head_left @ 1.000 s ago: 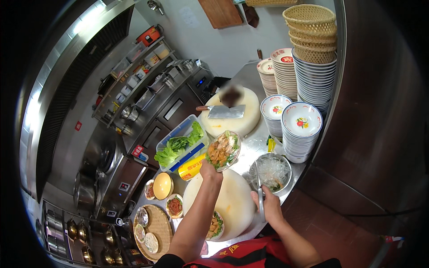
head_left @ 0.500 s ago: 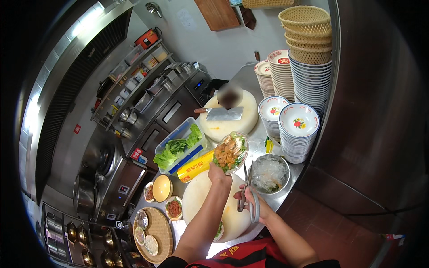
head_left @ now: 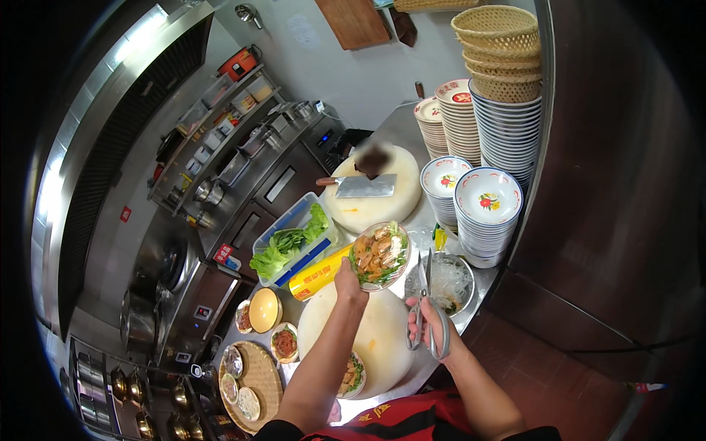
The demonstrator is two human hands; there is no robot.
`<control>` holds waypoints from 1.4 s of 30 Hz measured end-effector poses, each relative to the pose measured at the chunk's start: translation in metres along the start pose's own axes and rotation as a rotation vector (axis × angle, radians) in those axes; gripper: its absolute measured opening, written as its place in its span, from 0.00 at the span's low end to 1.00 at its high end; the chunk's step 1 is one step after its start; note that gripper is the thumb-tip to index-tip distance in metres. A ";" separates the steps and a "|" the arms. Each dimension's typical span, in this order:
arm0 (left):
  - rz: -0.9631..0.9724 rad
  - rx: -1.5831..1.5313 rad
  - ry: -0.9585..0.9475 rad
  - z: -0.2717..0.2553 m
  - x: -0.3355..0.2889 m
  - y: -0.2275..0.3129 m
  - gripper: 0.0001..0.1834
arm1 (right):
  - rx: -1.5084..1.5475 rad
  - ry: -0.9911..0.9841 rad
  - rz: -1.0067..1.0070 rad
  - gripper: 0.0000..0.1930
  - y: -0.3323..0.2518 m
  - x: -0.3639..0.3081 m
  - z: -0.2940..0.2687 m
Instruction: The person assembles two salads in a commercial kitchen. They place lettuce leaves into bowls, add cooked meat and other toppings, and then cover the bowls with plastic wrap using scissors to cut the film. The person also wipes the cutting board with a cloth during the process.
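Note:
My left hand (head_left: 351, 283) grips the near rim of a bowl of food (head_left: 380, 253) with orange-brown meat pieces over green leaves. The bowl is held above the far edge of the near round chopping block (head_left: 316, 316). Grey-handled scissors (head_left: 416, 329) are in my right hand (head_left: 435, 323), with the fingers around the handles. Their blades point away from me, slightly apart, with nothing visible between them. Just beyond the blades stands a metal bowl (head_left: 471, 298) filled with clear, glassy strands or film; I cannot tell which.
A cleaver (head_left: 368, 185) lies on the far round block (head_left: 397, 209). On the left are a lettuce tub (head_left: 276, 250), a yellow roll (head_left: 312, 278), small bowls and a woven tray (head_left: 268, 364). Stacked bowls (head_left: 489, 202) and baskets (head_left: 507, 84) stand at right.
My right hand has moved slightly right and turned, and the scissor blades now lean toward the metal bowl. The food bowl stays in my left hand. More of another food bowl shows near my body.

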State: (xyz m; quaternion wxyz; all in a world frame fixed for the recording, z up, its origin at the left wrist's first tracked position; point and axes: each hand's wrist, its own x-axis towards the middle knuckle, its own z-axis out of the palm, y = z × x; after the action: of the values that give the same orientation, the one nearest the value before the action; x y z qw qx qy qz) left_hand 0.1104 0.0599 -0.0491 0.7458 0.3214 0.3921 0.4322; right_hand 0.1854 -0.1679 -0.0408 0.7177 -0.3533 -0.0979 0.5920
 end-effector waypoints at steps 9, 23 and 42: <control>-0.163 0.213 -0.244 0.012 0.002 0.016 0.23 | 0.093 -0.067 0.072 0.33 -0.008 0.005 -0.005; -0.146 0.574 -0.345 0.025 0.008 0.043 0.22 | -0.002 -0.058 0.079 0.27 -0.010 0.000 -0.020; -0.229 0.637 -0.475 0.016 0.021 0.063 0.20 | 0.065 -0.177 0.172 0.31 -0.011 0.009 -0.014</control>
State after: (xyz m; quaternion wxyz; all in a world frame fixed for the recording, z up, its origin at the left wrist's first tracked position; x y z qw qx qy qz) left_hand 0.1067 0.1028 0.0036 0.7221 0.5811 0.3565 0.1175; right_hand 0.2044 -0.1659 -0.0461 0.6638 -0.2833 -0.1113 0.6831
